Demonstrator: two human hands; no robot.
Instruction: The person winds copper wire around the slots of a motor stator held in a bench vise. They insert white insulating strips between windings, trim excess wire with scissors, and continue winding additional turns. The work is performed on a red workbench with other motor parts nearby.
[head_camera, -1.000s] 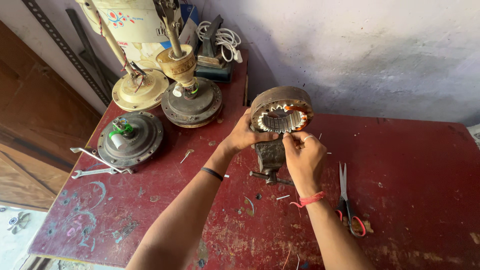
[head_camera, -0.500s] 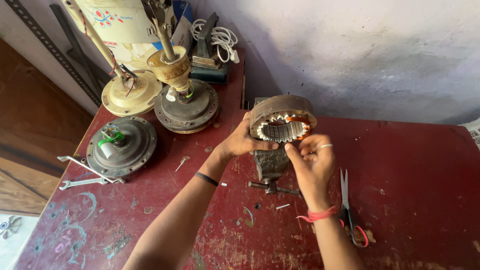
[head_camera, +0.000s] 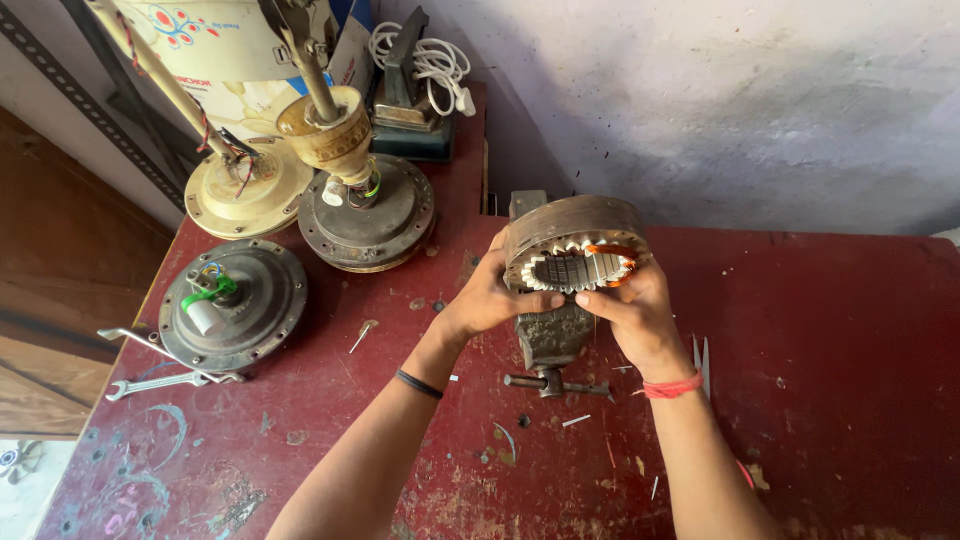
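Gripping a round motor stator (head_camera: 575, 240) from both sides, above a small bench vise (head_camera: 552, 340) near the middle of the red bench (head_camera: 850, 340), toward its back edge. Left hand (head_camera: 492, 298) closed on the stator's left rim, thumb lying along the lower front edge. Right hand (head_camera: 632, 312) closed on the lower right rim, fingers curled under, thumb at the front. Stator tilted toward the camera; pale slotted teeth ring the inside, copper-orange winding shows at the right. Cannot tell whether the stator rests on the vise or is only held just above it. Black band on the left wrist, red thread on the right wrist.

Rest of the bench: dark fan motor housing (head_camera: 232, 303) with green and blue wires near the left edge, a spanner (head_camera: 160, 382) just beside it at the edge. Second dark motor housing (head_camera: 368, 210) with a brass-coloured down-rod cup toward the back left, touching or just beside a cream canopy dish (head_camera: 248, 188). White coiled cord (head_camera: 430, 62) on a dark block at the back corner. Scissors (head_camera: 701, 360) lie right of the right wrist, partly hidden. Small screw (head_camera: 362, 334) between the left housing and the left forearm. Scraps and chips scattered along the front half.
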